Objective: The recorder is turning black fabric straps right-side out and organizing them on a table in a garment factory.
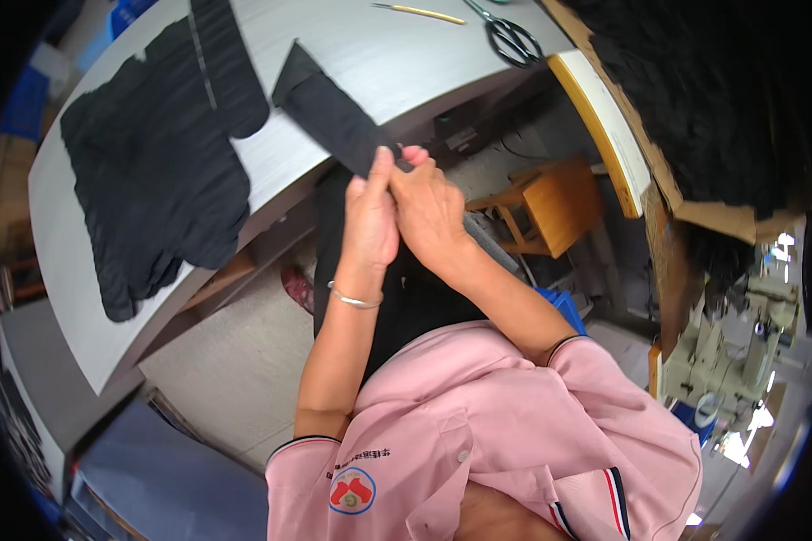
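A long strip of black fabric (pixel 329 110) lies across the edge of the grey table (pixel 397 54) and hangs down toward my lap. My left hand (pixel 370 216) and my right hand (pixel 429 203) meet at the table's edge, both pinching the strip where it leaves the tabletop. A silver bangle sits on my left wrist. The part of the strip under my fingers is hidden.
A stack of black fabric pieces (pixel 158 162) covers the table's left part. Black scissors (pixel 512 38) and a thin yellow stick (pixel 421 12) lie at the far edge. A wooden stool (pixel 550 203) stands under the table, a heap of black cloth (pixel 695 90) and a sewing machine (pixel 740 352) at right.
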`<state>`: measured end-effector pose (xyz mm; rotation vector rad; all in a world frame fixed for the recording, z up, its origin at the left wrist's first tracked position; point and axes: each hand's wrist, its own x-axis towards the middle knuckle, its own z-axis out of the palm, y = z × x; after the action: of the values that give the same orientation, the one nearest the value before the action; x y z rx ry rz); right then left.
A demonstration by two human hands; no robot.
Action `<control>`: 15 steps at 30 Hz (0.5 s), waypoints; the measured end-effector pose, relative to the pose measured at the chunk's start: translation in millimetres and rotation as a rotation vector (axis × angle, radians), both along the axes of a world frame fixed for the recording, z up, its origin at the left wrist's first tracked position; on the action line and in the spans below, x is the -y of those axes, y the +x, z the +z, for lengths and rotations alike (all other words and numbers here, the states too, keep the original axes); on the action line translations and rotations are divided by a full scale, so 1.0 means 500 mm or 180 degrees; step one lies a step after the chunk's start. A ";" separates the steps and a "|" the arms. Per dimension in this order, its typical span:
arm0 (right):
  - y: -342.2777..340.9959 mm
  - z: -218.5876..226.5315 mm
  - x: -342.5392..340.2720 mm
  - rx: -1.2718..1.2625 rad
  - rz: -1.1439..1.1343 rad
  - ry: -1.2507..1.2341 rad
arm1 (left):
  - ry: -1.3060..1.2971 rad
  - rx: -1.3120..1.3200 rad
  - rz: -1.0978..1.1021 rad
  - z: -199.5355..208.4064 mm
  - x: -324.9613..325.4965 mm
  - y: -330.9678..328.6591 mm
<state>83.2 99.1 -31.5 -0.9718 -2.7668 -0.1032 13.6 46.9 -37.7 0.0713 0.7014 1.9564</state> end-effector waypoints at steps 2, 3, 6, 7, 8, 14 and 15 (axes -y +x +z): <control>0.004 0.010 0.007 -0.0031 0.0038 0.0107 | -0.0100 0.0129 0.0102 -0.002 0.003 -0.002; 0.011 0.024 0.014 0.0128 0.0052 0.0168 | 0.0002 0.0199 0.0179 -0.005 0.000 -0.010; 0.051 0.047 0.037 0.0074 0.0217 0.0272 | -0.0186 0.0298 0.0311 -0.004 -0.002 -0.026; 0.068 0.057 0.037 -0.0022 0.0259 0.0237 | -0.0081 0.0485 0.0317 -0.004 -0.002 -0.029; 0.086 0.062 0.038 -0.0119 0.0306 0.0203 | -0.0105 0.0366 0.0340 -0.005 -0.004 -0.024; 0.102 0.030 0.050 -0.0077 -0.0210 0.0482 | -0.0197 0.0085 0.0467 -0.009 -0.010 -0.015; 0.094 0.027 0.047 -0.0019 -0.0221 0.0454 | -0.0217 0.0066 0.0437 -0.012 -0.010 -0.012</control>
<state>130.4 75.7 -17.8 -1.0283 -2.6777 -0.3033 7.4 51.9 -43.7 -0.0398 0.7761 2.0590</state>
